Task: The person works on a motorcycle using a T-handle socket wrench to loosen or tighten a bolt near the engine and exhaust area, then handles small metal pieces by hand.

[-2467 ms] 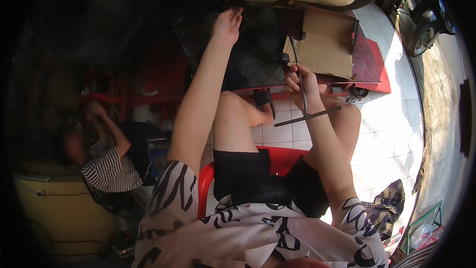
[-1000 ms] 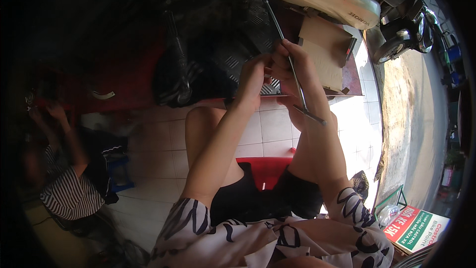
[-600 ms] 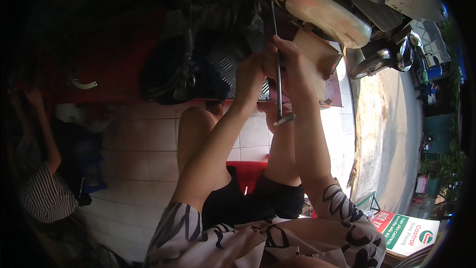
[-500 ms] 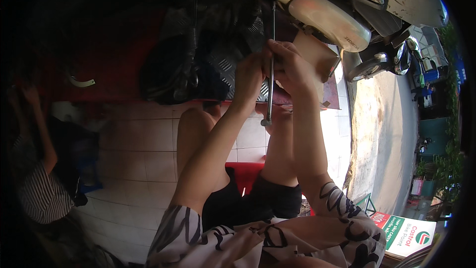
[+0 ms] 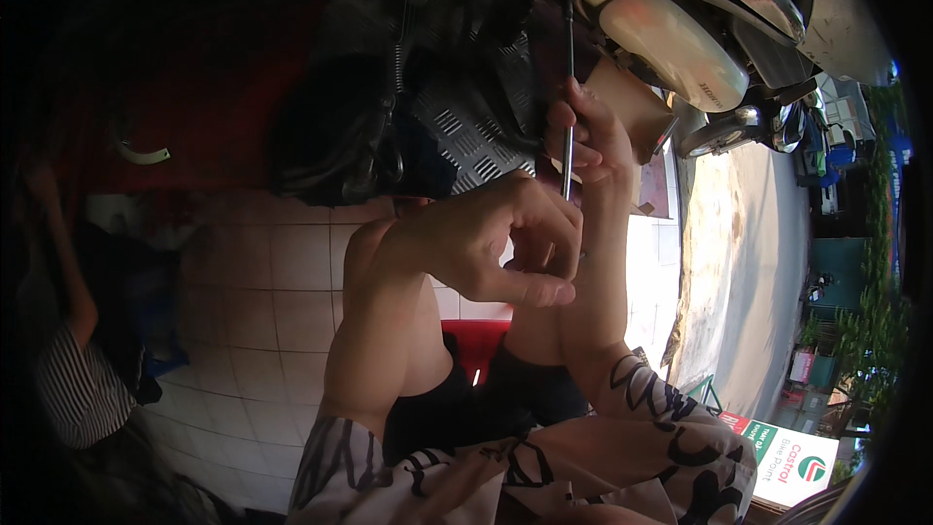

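A long, thin metal rod (image 5: 570,60) stretches from the dark machinery at the top down toward my lap. My right hand (image 5: 598,138) is closed around its middle, thumb and fingers on either side of the shaft. Lower down, my left hand (image 5: 515,241) curls its fingers over the rod's near end, thumb pointing right. That hand hides the near end, so the exact grip does not show. The far end is lost in the dark parts.
A ridged metal plate (image 5: 476,151) and a dark bundle (image 5: 335,136) lie ahead. At the upper right is a pale motorcycle part (image 5: 673,49) above a cardboard box (image 5: 630,109). A curved pale piece (image 5: 146,156) lies left, near another person's arm (image 5: 68,253).
My left hand has come down the rod toward me, from beside my right hand to the near end. My right hand still holds the shaft. The view has shifted slightly.
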`<state>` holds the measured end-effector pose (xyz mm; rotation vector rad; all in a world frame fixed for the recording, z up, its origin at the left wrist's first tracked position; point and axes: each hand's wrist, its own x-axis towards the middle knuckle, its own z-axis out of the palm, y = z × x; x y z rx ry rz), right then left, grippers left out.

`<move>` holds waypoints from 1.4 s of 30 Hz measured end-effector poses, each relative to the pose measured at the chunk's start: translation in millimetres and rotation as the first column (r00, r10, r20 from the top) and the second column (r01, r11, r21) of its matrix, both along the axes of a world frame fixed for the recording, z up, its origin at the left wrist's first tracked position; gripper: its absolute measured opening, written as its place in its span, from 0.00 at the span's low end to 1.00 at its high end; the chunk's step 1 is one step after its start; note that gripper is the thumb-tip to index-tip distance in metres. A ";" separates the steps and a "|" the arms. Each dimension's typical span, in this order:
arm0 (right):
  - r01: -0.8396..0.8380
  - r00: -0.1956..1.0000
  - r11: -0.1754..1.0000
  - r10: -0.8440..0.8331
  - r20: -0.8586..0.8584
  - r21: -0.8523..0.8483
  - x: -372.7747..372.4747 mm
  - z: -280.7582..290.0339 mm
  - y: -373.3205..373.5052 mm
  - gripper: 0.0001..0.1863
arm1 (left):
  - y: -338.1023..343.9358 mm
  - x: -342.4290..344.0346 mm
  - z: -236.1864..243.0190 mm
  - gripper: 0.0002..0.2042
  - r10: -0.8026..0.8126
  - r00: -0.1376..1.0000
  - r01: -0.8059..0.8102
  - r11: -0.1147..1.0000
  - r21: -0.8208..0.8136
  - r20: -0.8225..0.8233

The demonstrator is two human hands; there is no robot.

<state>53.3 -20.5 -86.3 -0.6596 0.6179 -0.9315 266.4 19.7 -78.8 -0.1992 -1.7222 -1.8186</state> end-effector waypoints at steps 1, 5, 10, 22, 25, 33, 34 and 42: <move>-0.010 0.994 1.000 0.012 0.106 -0.011 -2.7 -6.3 0.2 0.19 | -1.9 0.2 -3.5 0.11 0.001 0.999 -0.002 1.000 -0.016 -0.045; 0.064 0.841 0.960 0.096 0.533 -0.274 -1.1 -36.6 4.4 0.15 | -1.7 -17.2 -1.3 0.14 -0.035 0.996 0.043 0.994 0.100 -0.084; 0.006 0.782 0.917 0.244 0.573 -0.399 20.2 -45.1 9.0 0.16 | 1.2 -7.4 4.5 0.17 0.037 0.999 -0.039 0.986 0.163 0.020; 0.064 0.815 0.929 0.162 0.557 -0.364 19.0 -32.6 19.9 0.15 | 71.9 -22.7 30.0 0.09 0.582 0.566 -0.481 0.809 -0.339 0.584; 0.069 0.827 0.932 0.146 0.543 -0.355 25.1 -27.8 21.5 0.13 | 108.2 -45.9 17.0 0.17 0.735 0.426 -0.525 0.676 -0.517 0.528; 0.105 0.834 0.946 0.084 0.546 -0.307 24.6 -30.7 16.4 0.12 | 133.4 -75.5 48.7 0.35 0.843 0.353 -0.611 0.537 -0.582 0.407; 0.106 0.825 0.952 0.077 0.560 -0.287 24.7 -30.7 16.0 0.12 | 134.6 -72.7 50.8 0.36 0.883 0.284 -0.677 0.460 -0.574 0.373; 0.087 0.672 0.969 0.113 0.732 -0.230 30.6 -35.0 15.9 0.10 | 138.9 -77.2 22.1 0.30 0.736 0.289 -0.613 0.633 -0.472 0.612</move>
